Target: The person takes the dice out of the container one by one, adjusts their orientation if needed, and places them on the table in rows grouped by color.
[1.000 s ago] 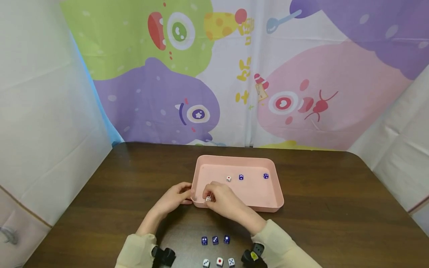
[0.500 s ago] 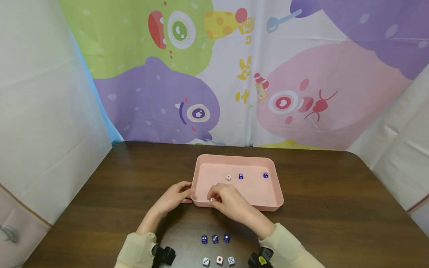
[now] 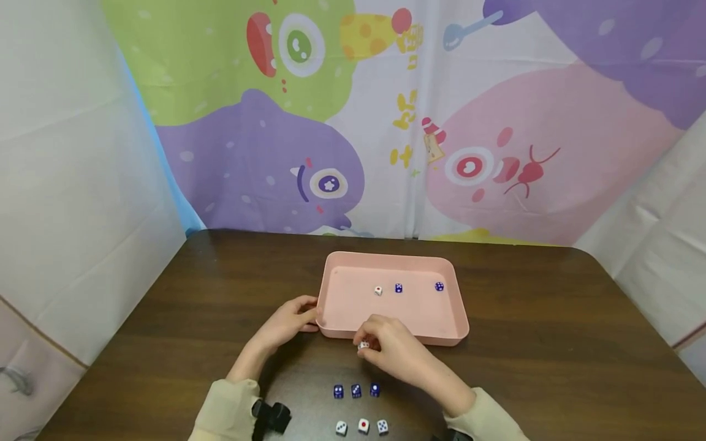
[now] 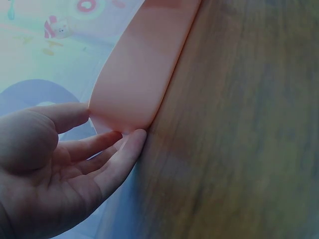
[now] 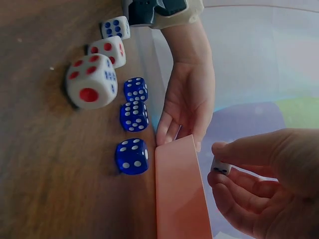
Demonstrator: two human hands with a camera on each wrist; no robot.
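My right hand (image 3: 394, 349) pinches a white die (image 3: 363, 345) between thumb and fingers, just in front of the pink tray's (image 3: 386, 335) near wall. In the right wrist view dark pips show on this die (image 5: 221, 167). My left hand (image 3: 287, 321) holds the tray's near left corner; in the left wrist view its thumb lies at the rim and its fingertips at the bottom edge of the tray wall (image 4: 139, 64). Inside the tray lie a white die (image 3: 378, 291), a blue die (image 3: 399, 288) and another blue die (image 3: 439, 286).
On the brown table (image 3: 524, 306), nearer to me than the tray, three blue dice (image 3: 356, 390) stand in a row. Closer still is a row of three white dice (image 3: 363, 426). A cartoon-printed curtain (image 3: 265, 165) hangs behind the table.
My right hand has carried the white die from inside the tray's near left part, over the near wall, toward me and slightly right. The left hand stays at the tray corner.
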